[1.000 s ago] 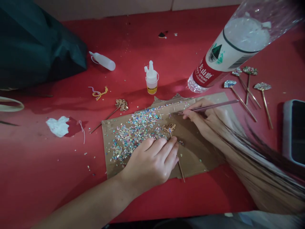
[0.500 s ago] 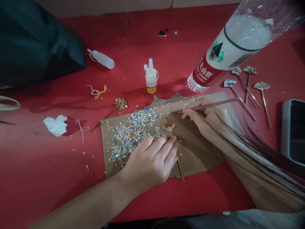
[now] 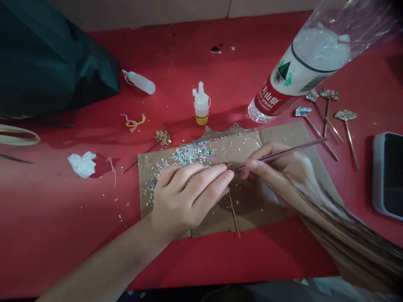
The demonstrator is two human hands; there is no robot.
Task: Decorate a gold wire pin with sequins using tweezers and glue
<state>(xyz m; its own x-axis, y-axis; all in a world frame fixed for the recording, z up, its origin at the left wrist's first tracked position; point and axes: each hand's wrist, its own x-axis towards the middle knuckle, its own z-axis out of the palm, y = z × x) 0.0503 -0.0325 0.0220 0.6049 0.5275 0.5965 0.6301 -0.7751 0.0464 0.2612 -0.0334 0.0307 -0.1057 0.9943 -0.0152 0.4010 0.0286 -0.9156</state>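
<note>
I log the left hand (image 3: 185, 199) lying across the cardboard sheet (image 3: 283, 136) at lower centre, its fingers extended and close together over the head of a gold wire pick (image 3: 234, 214). The head is almost hidden; only the thin stem shows, running down past the fingertips to the sheet's lower edge. Whether that hand grips the pick or only pins it, I cannot tell. The right hand (image 3: 277, 178) holds slim metal tweezers (image 3: 302, 147) in a narrow pinch, tips just beside the left fingertips at frame centre. Glitter flakes (image 3: 189, 154) lie scattered over the sheet's left half. I judge the pick light, its stem fairly stiff, its openwork head fragile: I would take it by the stem, low down, never by the head. The flakes look feather-light and easily disturbed, so tweezer tips suit them best. A glue bottle (image 3: 201, 108) stands above the sheet; glittered picks (image 3: 345, 114) lie at upper right, on the red table (image 3: 94, 247).
</note>
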